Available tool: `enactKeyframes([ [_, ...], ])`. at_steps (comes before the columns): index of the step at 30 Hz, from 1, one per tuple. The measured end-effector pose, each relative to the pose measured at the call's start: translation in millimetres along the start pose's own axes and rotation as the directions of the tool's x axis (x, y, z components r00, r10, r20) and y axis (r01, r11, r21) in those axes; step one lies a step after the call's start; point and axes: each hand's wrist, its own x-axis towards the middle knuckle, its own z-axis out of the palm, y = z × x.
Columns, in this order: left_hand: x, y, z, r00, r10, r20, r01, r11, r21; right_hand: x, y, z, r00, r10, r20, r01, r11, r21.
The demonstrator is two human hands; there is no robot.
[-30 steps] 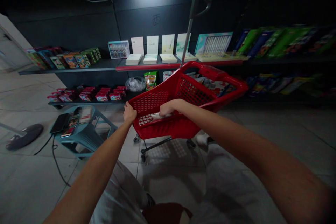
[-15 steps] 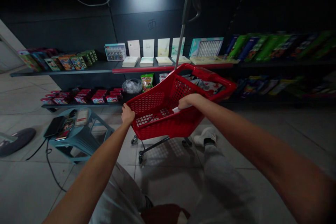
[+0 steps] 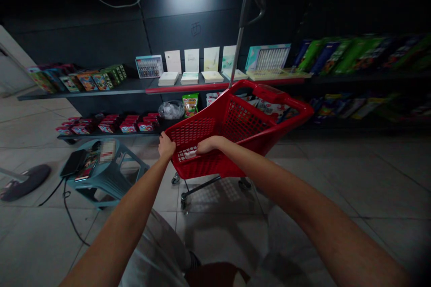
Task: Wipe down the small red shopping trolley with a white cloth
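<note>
A red plastic shopping cart (image 3: 244,121) with mesh walls stands on a metal wheeled frame directly ahead of me. My left hand (image 3: 166,145) grips its near left rim. My right hand (image 3: 208,145) reaches over the near wall and is down inside the basket. A small white item (image 3: 190,154) sticks out from those fingers, partly hidden, so I cannot tell exactly what it is. Colourful packaged goods (image 3: 272,110) lie at the cart's far end.
Dark shelves (image 3: 188,85) with boxes, cards and packets run behind the cart. A teal plastic stool (image 3: 107,175) holding a phone and papers stands to the left. A fan base (image 3: 27,182) and cable lie on the tiled floor. A metal pole (image 3: 240,22) rises behind the cart.
My right hand has moved left across the basket with the white item, from the right side towards the near left corner. A white-socked foot and grey trouser leg at the lower right are gone.
</note>
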Motion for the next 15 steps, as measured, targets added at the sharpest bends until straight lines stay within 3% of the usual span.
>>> enactKeyframes([
  [5, 1, 0, -0.3, 1.000, -0.024, -0.004, 0.024, 1.000, 0.007, -18, 31, -48, 0.999, -0.019, -0.050, 0.016, 0.998, -0.069],
  [6, 1, -1, -0.1, 1.000, -0.028, -0.008, 0.028, 1.000, 0.008, -25, 41, -57, 0.993, -0.032, -0.109, 0.024, 0.997, -0.077],
  [7, 1, -1, 0.0, 0.999, -0.032, -0.011, 0.033, 0.999, 0.009, -32, 52, -66, 0.966, -0.062, -0.249, 0.044, 0.996, -0.079],
  [8, 0, -1, 0.2, 0.999, -0.038, -0.013, 0.038, 0.999, 0.008, -39, 63, -74, 0.910, -0.068, -0.410, 0.046, 0.997, -0.063],
  [10, 0, -1, 0.1, 0.998, -0.051, -0.022, 0.051, 0.999, 0.007, -53, 89, -88, 0.745, 0.028, -0.667, -0.022, 1.000, 0.017],
  [12, -2, 0, -0.7, 0.997, -0.062, -0.038, 0.062, 0.998, 0.004, -65, 115, -99, 0.502, 0.182, -0.846, -0.110, 0.983, 0.146],
  [15, -4, 2, -3.2, 0.996, -0.070, -0.056, 0.070, 0.998, -0.008, -80, 150, -105, 0.126, 0.340, -0.932, -0.114, 0.938, 0.327],
])
